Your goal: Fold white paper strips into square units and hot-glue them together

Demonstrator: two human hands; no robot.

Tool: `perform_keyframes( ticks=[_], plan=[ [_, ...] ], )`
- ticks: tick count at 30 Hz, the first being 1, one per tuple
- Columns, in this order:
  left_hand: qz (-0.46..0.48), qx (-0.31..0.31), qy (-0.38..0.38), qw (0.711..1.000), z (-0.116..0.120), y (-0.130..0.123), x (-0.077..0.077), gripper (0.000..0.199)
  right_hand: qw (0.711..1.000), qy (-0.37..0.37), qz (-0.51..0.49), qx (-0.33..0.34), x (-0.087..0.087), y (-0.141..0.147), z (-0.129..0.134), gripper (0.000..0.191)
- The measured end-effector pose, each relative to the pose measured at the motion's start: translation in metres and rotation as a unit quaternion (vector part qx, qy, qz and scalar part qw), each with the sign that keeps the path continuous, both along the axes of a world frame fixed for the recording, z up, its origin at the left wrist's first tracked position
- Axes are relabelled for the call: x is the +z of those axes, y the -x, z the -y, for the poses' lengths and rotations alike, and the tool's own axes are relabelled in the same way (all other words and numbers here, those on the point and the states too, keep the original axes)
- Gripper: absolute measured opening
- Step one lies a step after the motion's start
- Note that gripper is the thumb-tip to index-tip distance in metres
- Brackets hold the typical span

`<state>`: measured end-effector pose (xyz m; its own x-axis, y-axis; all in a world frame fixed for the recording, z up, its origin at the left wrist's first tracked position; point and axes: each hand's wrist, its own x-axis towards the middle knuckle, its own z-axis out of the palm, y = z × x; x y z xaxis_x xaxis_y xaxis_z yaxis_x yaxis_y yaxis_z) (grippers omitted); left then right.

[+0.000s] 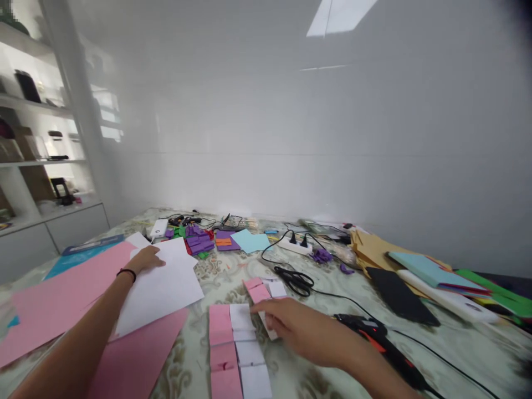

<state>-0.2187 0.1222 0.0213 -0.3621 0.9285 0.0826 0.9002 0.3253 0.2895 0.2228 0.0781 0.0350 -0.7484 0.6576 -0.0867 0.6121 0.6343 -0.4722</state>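
Note:
My left hand (148, 260), a dark band at its wrist, rests on a white paper sheet (168, 293) with its fingers stretched forward. The sheet overlaps large pink paper sheets (78, 277). My right hand (291, 324) is over the table with the index finger extended, its tip by a folded white paper strip (248, 346). Beside that strip lies a folded pink strip (224, 349). Partly under my right hand is a shorter pink piece (256, 289) next to a small white piece (276, 288). The curled fingers of my right hand are partly hidden.
Black scissors (294, 281) lie past my right hand. A black glue gun (382, 343) with a cord lies at right, near a black phone-like slab (401, 296) and stacked coloured paper (436, 270). Behind are a power strip (295, 245), purple paper pieces (199, 243) and light-blue sheets (251, 241).

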Motion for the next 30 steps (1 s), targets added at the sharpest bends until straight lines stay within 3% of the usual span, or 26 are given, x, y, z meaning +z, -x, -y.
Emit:
perform_keyframes(
  ticks=[3,5,9,10,13,16,20,24,28,30],
  plan=[
    [0.088,-0.042,-0.021,0.995,0.003,-0.010,0.028,0.036,0.997,-0.043,-0.063,-0.007,0.025,-0.010,-0.012,0.044],
    [0.146,-0.075,-0.073,0.984,0.005,-0.026,0.052,0.037,0.993,-0.065,-0.100,-0.028,0.041,-0.014,-0.019,0.046],
    [0.252,-0.166,-0.202,0.932,0.017,-0.087,0.099,0.053,0.961,-0.138,-0.219,-0.095,0.067,-0.013,-0.024,0.050],
    [0.283,-0.191,-0.234,0.910,0.022,-0.106,0.109,0.056,0.949,-0.159,-0.255,-0.094,0.071,-0.012,-0.024,0.052],
    [0.460,-0.276,-0.320,0.781,0.040,-0.159,0.128,0.059,0.925,-0.186,-0.321,-0.075,0.078,-0.012,-0.018,0.065],
    [0.523,-0.331,-0.311,0.722,0.056,-0.195,0.131,0.052,0.916,-0.198,-0.346,-0.051,0.081,-0.015,-0.008,0.071],
    [0.566,-0.359,-0.270,0.691,0.067,-0.216,0.122,0.051,0.898,-0.184,-0.398,0.017,0.085,-0.023,0.005,0.055],
    [0.576,-0.384,-0.218,0.688,0.070,-0.218,0.117,0.054,0.897,-0.143,-0.415,0.055,0.088,-0.035,0.005,0.033],
    [0.568,-0.397,-0.221,0.686,0.075,-0.212,0.120,0.050,0.892,-0.135,-0.426,0.076,0.090,-0.046,0.000,0.007],
    [0.560,-0.389,-0.243,0.690,0.078,-0.209,0.122,0.049,0.890,-0.144,-0.425,0.076,0.091,-0.049,-0.002,0.012]
  ],
)
